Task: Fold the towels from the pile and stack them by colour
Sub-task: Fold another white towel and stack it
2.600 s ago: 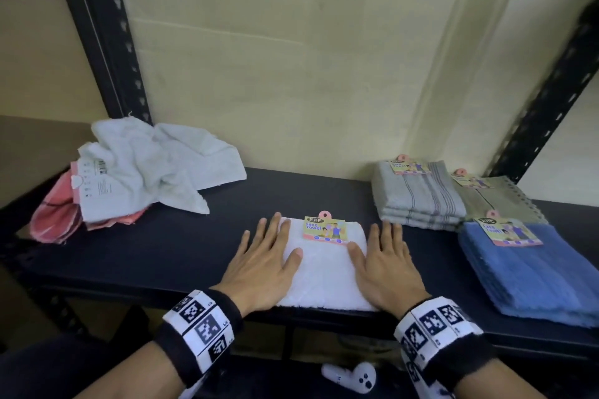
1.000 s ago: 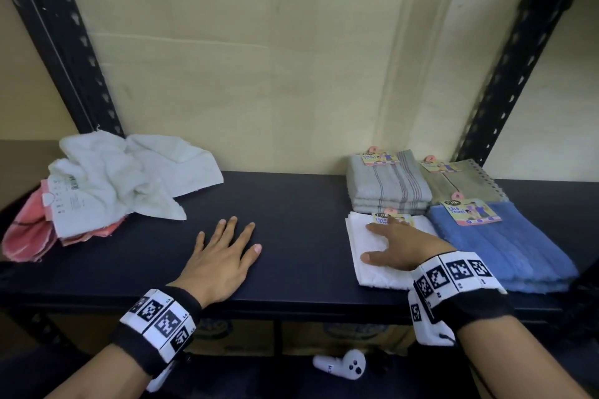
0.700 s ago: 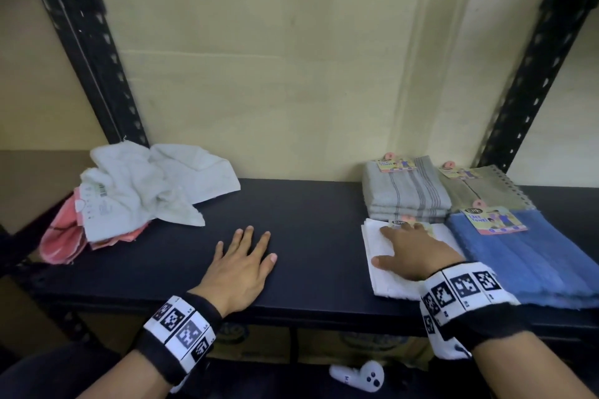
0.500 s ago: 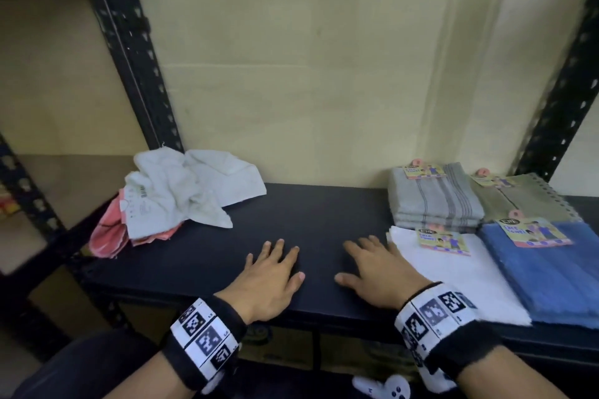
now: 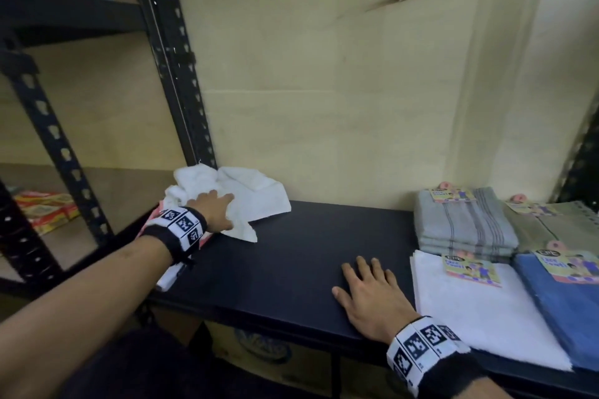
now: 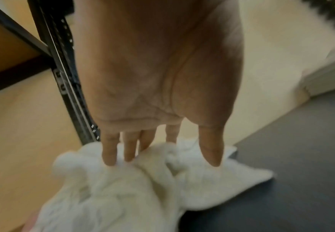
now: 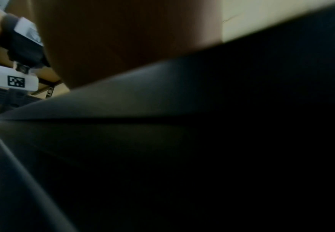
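A crumpled white towel (image 5: 256,201) tops the pile at the shelf's far left, with a pink towel (image 5: 207,239) peeking out beneath it. My left hand (image 5: 220,204) reaches onto this white towel (image 6: 107,188); in the left wrist view the left hand (image 6: 162,157) has straight fingers (image 6: 109,155) whose tips touch the cloth. My right hand (image 5: 369,285) lies flat on the bare black shelf (image 5: 291,269), just left of the folded white towel (image 5: 470,311). The right wrist view is dark against the shelf (image 7: 162,94).
At the right stand a grey striped stack (image 5: 463,227), an olive towel (image 5: 567,227) and a blue towel (image 5: 567,301). A black perforated post (image 5: 175,74) rises behind the pile. Red-yellow packets (image 5: 42,207) lie on the neighbouring shelf; a cardboard box (image 5: 259,347) sits below.
My right hand slid the folded white towel next to the blue one, let go, and now rests on the shelf. My left hand moved from mid-shelf to the pile.
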